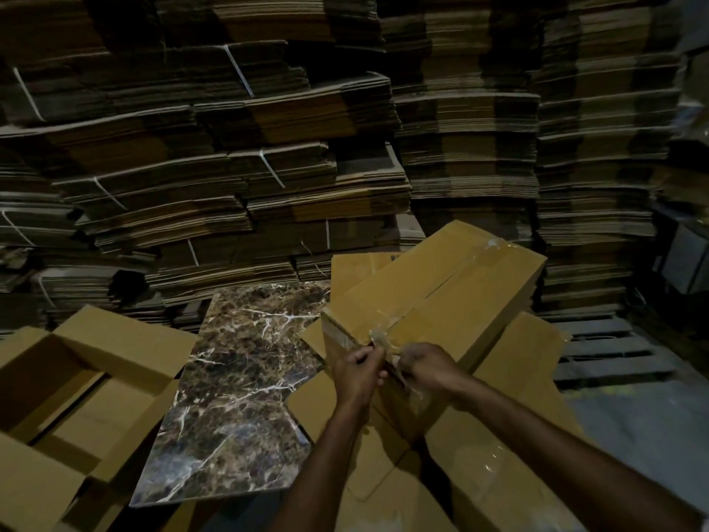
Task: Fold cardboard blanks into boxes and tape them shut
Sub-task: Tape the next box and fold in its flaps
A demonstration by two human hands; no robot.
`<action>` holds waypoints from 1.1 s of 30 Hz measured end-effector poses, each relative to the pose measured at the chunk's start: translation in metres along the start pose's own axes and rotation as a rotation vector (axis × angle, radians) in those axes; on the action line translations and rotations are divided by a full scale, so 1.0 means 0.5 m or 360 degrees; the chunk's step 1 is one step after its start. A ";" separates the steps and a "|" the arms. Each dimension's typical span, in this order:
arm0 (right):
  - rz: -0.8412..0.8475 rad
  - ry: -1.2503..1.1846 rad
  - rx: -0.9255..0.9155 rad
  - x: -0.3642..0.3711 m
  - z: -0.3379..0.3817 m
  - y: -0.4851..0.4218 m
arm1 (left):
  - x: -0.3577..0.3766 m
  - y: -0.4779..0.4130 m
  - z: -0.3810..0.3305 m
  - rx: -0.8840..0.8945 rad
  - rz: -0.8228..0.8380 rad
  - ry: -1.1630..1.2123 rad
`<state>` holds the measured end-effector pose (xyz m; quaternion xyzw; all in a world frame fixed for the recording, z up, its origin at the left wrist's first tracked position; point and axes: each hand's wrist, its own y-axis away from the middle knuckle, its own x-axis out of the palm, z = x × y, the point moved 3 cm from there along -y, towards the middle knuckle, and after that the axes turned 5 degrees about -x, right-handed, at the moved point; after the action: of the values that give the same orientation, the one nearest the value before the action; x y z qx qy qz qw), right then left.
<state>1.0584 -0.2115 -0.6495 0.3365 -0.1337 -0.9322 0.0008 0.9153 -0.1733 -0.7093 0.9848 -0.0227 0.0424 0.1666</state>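
A long brown cardboard box (452,289) lies tilted in front of me, its flaps closed. Clear tape (387,332) runs along the centre seam and over the near end. My left hand (358,368) and my right hand (426,368) meet at the near end of the box. Both pinch the crumpled loose end of the clear tape there, fingers curled. The box rests on flat cardboard blanks (510,382) under and beside it.
An open cardboard box (88,382) stands at the left with its flaps up. A dark marble-pattern slab (245,382) lies between it and my box. Tall stacks of bundled flat cardboard (268,147) fill the background. A wooden pallet (614,351) lies at the right.
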 end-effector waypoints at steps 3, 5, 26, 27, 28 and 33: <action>0.0158 -0.0099 0.0076 -0.011 0.001 -0.018 | -0.004 -0.004 0.001 -0.0025 0.0021 0.0008; 0.0183 -0.0186 0.0135 -0.018 0.003 -0.025 | -0.003 -0.004 -0.003 -0.0004 0.0041 -0.0018; -0.0201 -0.0778 -0.0282 -0.041 -0.063 0.035 | -0.001 0.083 0.013 0.0166 0.0285 -0.0057; -0.0334 -0.0506 -0.0409 -0.039 -0.074 0.046 | -0.001 0.089 0.024 0.0208 0.0254 -0.0049; -0.0403 -0.0283 -0.0554 -0.036 -0.081 0.055 | 0.002 0.097 0.039 0.0239 0.0230 -0.0050; -0.0280 0.0253 -0.1020 -0.046 -0.130 0.049 | 0.019 0.128 0.110 0.0372 0.0132 -0.0087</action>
<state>1.1147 -0.2492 -0.6769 0.4011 0.1961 -0.8941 0.0366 0.9251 -0.2520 -0.7391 0.9966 -0.0628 0.0245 0.0482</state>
